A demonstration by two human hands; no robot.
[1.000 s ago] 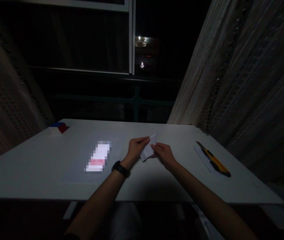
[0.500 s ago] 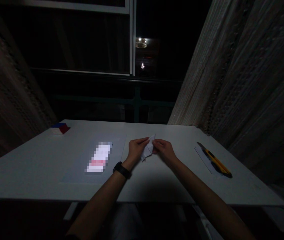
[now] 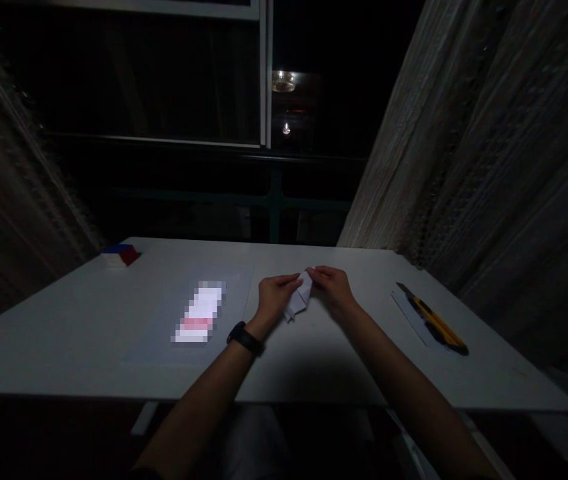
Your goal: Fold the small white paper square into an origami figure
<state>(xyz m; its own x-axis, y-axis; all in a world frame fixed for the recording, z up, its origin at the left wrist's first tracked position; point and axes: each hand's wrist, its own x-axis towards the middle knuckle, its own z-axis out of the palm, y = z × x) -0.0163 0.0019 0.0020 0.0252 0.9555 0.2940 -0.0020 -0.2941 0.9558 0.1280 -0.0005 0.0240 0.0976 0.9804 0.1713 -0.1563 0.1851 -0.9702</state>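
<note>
Beyond the fingers, a dark window [image 3: 139, 80] stands between curtains [image 3: 414, 133]; below them spreads a white table [image 3: 79, 333]. Left of the fingers lies a pale sheet [image 3: 238, 293], and well to their right a yellow-black cutter [image 3: 437, 323]. A bright, pixelated panel [image 3: 198, 313] rests on the sheet. The left hand [image 3: 275, 299] and right hand [image 3: 333, 287] pinch a folded white paper [image 3: 303, 295] between them, the right at its upper end. Far left of the fingers sits a small block [image 3: 121, 255].

folded paper [image 3: 303, 295] partly behind the left hand [image 3: 273, 297], lit screen [image 3: 198, 313] unreadable (blocky blur)
</note>
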